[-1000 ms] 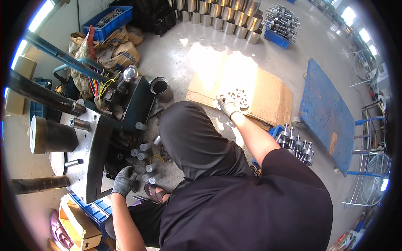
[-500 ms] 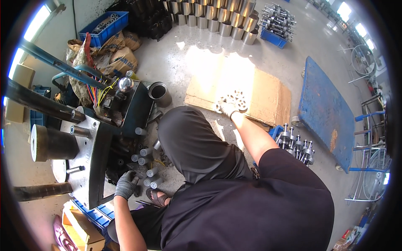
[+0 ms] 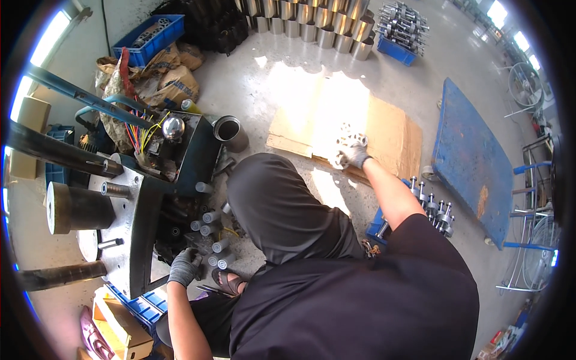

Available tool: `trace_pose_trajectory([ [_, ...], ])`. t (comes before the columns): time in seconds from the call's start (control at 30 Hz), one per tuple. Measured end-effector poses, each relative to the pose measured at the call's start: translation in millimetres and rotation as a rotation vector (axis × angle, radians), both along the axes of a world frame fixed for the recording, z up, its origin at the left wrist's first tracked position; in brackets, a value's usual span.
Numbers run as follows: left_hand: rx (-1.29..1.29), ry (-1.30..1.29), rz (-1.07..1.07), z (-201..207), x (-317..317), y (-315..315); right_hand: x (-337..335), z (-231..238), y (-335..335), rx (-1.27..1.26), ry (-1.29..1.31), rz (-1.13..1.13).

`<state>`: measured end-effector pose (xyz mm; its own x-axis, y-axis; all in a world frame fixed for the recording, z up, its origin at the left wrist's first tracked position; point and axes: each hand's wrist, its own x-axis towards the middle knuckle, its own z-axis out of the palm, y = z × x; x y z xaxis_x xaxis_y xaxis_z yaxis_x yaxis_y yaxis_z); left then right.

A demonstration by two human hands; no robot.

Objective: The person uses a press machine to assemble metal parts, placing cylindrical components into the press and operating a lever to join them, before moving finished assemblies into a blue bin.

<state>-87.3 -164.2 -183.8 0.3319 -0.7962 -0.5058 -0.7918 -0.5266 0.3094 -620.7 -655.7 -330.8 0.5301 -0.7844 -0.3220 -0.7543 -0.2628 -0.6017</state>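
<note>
My right hand (image 3: 354,153), in a grey work glove, reaches to the near edge of a flattened cardboard sheet (image 3: 390,129). Its fingers close on a round metal part with holes (image 3: 339,160); glare blurs the grip. Similar light metal parts (image 3: 347,131) lie beside the fingers on the cardboard. Down at the lower left, my gloved left hand (image 3: 185,266) is curled beside the dark press-like machine (image 3: 141,240). What sits within those fingers, if anything, is hidden. Several grey cylinders (image 3: 210,223) stand on the floor near it.
An open metal cylinder (image 3: 231,133) stands beyond my knee. To the right are a blue crate (image 3: 377,227) with shafted metal parts (image 3: 441,216) and a blue flat cart (image 3: 471,162). Shiny cylinders (image 3: 327,36) are stacked at the back. A cardboard box (image 3: 123,327) sits lower left.
My right hand has moved rightward along the cardboard, the round metal part moving with it. My left hand has shifted slightly right, staying curled beside the machine.
</note>
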Motion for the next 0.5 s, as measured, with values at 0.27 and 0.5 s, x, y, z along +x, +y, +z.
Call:
trace_pose_trajectory([
  [0.27, 0.038, -0.03, -0.064, -13.6, 1.5, -8.9, -67.8, -61.3, 29.1, 0.164, -0.606, -0.841],
  [0.5, 0.003, -0.031, -0.039, -7.2, -5.4, -14.3, -46.6, -97.3, 56.5, -0.233, -0.146, -0.86],
])
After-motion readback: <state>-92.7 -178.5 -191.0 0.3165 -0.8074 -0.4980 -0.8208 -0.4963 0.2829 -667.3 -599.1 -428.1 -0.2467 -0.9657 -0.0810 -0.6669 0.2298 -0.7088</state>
